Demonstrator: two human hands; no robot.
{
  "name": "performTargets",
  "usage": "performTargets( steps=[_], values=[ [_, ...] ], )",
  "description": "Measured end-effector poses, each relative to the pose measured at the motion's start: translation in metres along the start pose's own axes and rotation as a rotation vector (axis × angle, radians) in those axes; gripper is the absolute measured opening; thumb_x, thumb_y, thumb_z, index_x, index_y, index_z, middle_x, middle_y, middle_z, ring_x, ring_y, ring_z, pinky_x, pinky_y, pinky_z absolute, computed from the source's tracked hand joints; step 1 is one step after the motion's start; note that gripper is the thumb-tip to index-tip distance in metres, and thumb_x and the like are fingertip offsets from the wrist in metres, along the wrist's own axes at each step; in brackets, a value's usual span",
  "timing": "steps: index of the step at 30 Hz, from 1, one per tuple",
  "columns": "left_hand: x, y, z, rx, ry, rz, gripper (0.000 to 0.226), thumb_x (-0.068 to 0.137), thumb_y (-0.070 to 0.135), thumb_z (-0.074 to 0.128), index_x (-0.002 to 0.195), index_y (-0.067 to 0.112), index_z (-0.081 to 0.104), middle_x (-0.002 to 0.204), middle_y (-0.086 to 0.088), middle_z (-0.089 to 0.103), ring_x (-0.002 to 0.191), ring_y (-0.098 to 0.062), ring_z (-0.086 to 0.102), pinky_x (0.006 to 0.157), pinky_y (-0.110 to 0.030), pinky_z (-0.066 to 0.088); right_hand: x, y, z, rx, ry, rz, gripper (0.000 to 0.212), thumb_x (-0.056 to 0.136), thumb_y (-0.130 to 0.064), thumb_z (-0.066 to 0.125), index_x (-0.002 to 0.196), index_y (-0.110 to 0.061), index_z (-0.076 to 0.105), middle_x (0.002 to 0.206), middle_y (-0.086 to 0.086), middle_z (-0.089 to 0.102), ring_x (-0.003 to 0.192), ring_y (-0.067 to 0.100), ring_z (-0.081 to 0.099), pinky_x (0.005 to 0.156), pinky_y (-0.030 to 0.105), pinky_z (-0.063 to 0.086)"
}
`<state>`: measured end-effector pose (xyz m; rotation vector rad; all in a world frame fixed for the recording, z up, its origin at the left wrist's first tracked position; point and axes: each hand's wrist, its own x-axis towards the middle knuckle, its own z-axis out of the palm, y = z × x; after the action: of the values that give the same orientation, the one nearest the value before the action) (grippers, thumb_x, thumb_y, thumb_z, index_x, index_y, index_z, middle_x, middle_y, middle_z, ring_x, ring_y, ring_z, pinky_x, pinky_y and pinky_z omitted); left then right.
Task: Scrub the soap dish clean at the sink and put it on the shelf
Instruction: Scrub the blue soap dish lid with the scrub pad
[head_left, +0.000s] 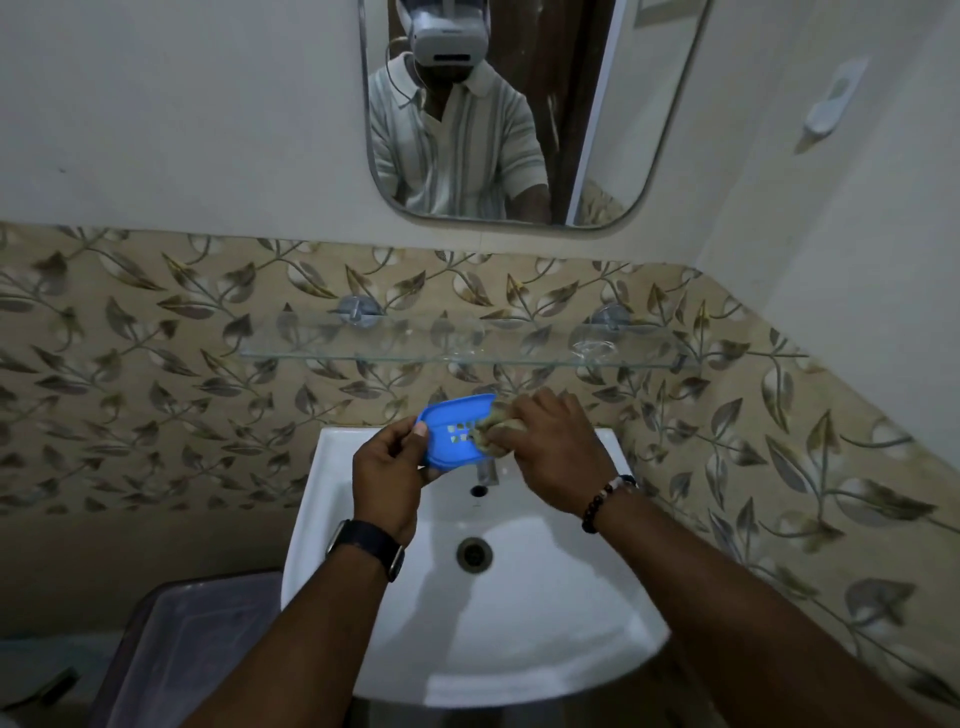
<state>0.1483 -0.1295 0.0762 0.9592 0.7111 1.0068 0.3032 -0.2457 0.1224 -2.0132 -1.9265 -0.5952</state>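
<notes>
A blue slotted soap dish (451, 427) is held tilted above the back of the white sink (395, 613). My left hand (389, 478) grips its left edge, thumb on the rim. My right hand (550, 447) presses a greenish-brown scrubber (493, 434) against the dish's inner face. A glass shelf (467, 348) runs along the tiled wall just above the dish. The tap (487, 472) sits directly below my hands, mostly hidden by them.
The drain (474, 555) lies in the middle of the basin. A mirror (498, 114) hangs above the shelf. A dark lidded bin (192, 639) stands left of the sink. A small white wall holder (831, 104) is at upper right.
</notes>
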Motion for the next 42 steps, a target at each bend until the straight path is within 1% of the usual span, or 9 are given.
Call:
performTargets(
  steps=[5, 10, 17, 23, 27, 31, 36, 39, 42],
  values=[
    [0.003, -0.003, 0.004, 0.062, -0.013, 0.047, 0.014, 0.099, 0.009, 0.057, 0.106, 0.003, 0.068, 0.087, -0.009, 0.071, 0.066, -0.007, 0.07, 0.06, -0.027, 0.061, 0.01, -0.051, 0.024, 0.264, 0.018, 0.094, 0.023, 0.09, -0.01, 0.058, 0.099, -0.025, 0.073, 0.092, 0.0, 0.06, 0.091, 0.024, 0.051, 0.081, 0.04, 0.044],
    [0.006, -0.005, -0.008, 0.184, -0.08, 0.065, 0.02, 0.1, 0.011, 0.057, 0.113, 0.002, 0.069, 0.098, -0.015, 0.074, 0.085, -0.023, 0.073, 0.068, -0.033, 0.063, 0.018, -0.022, 0.015, -0.139, 0.072, -0.144, 0.03, 0.09, -0.017, 0.052, 0.113, -0.024, 0.071, 0.109, 0.006, 0.068, 0.1, 0.03, 0.062, 0.081, 0.041, 0.045],
    [0.008, -0.001, -0.006, 0.213, 0.029, 0.131, 0.012, 0.098, 0.014, 0.061, 0.108, 0.013, 0.068, 0.092, -0.007, 0.073, 0.085, -0.021, 0.072, 0.07, -0.037, 0.062, 0.02, -0.015, 0.012, -0.287, -0.017, 0.049, 0.022, 0.078, -0.019, 0.062, 0.097, -0.016, 0.073, 0.103, 0.009, 0.067, 0.093, 0.031, 0.057, 0.074, 0.039, 0.039],
    [-0.001, -0.011, 0.0, 0.195, 0.043, 0.118, 0.01, 0.096, 0.012, 0.064, 0.1, 0.018, 0.07, 0.086, -0.003, 0.074, 0.075, -0.011, 0.072, 0.06, -0.027, 0.06, 0.016, -0.052, 0.015, 0.003, -0.252, 0.386, 0.024, 0.093, -0.025, 0.044, 0.096, -0.017, 0.067, 0.108, 0.008, 0.063, 0.106, 0.031, 0.055, 0.086, 0.045, 0.043],
    [-0.004, -0.015, -0.003, 0.152, 0.044, 0.056, 0.021, 0.097, 0.011, 0.062, 0.116, 0.003, 0.067, 0.099, -0.023, 0.071, 0.086, -0.027, 0.069, 0.077, -0.044, 0.062, 0.005, -0.064, 0.016, 0.437, -0.246, 0.337, 0.024, 0.09, -0.023, 0.045, 0.094, -0.03, 0.067, 0.087, -0.004, 0.053, 0.091, 0.022, 0.05, 0.077, 0.039, 0.041],
    [-0.009, -0.014, -0.004, 0.179, -0.031, 0.058, 0.021, 0.098, 0.011, 0.061, 0.116, 0.003, 0.068, 0.1, -0.021, 0.073, 0.089, -0.028, 0.073, 0.075, -0.043, 0.063, -0.007, -0.036, 0.019, 0.005, -0.125, 0.118, 0.032, 0.086, -0.024, 0.055, 0.115, -0.034, 0.065, 0.098, 0.0, 0.058, 0.098, 0.025, 0.051, 0.078, 0.04, 0.036],
    [-0.021, -0.017, 0.001, 0.151, -0.078, 0.034, 0.019, 0.097, 0.009, 0.061, 0.114, 0.003, 0.069, 0.094, -0.013, 0.073, 0.084, -0.021, 0.076, 0.067, -0.034, 0.063, 0.001, -0.028, 0.019, 0.019, -0.002, 0.492, 0.023, 0.086, -0.019, 0.054, 0.098, -0.023, 0.073, 0.095, 0.006, 0.062, 0.094, 0.03, 0.054, 0.08, 0.04, 0.039],
    [-0.018, -0.014, 0.0, 0.194, -0.081, 0.033, 0.02, 0.097, 0.008, 0.061, 0.114, 0.003, 0.07, 0.098, -0.018, 0.074, 0.087, -0.026, 0.074, 0.072, -0.037, 0.063, 0.002, -0.057, 0.023, 0.34, 0.045, 0.358, 0.027, 0.085, -0.018, 0.047, 0.083, -0.022, 0.073, 0.082, 0.002, 0.064, 0.082, 0.025, 0.053, 0.078, 0.041, 0.045],
    [-0.014, -0.009, -0.008, 0.18, -0.059, 0.019, 0.02, 0.097, 0.009, 0.062, 0.113, 0.0, 0.069, 0.098, -0.023, 0.074, 0.085, -0.029, 0.072, 0.07, -0.038, 0.064, -0.004, -0.061, 0.019, 0.441, -0.057, 0.191, 0.028, 0.087, -0.009, 0.05, 0.092, -0.019, 0.075, 0.086, 0.004, 0.062, 0.086, 0.025, 0.052, 0.08, 0.043, 0.044]
  ],
)
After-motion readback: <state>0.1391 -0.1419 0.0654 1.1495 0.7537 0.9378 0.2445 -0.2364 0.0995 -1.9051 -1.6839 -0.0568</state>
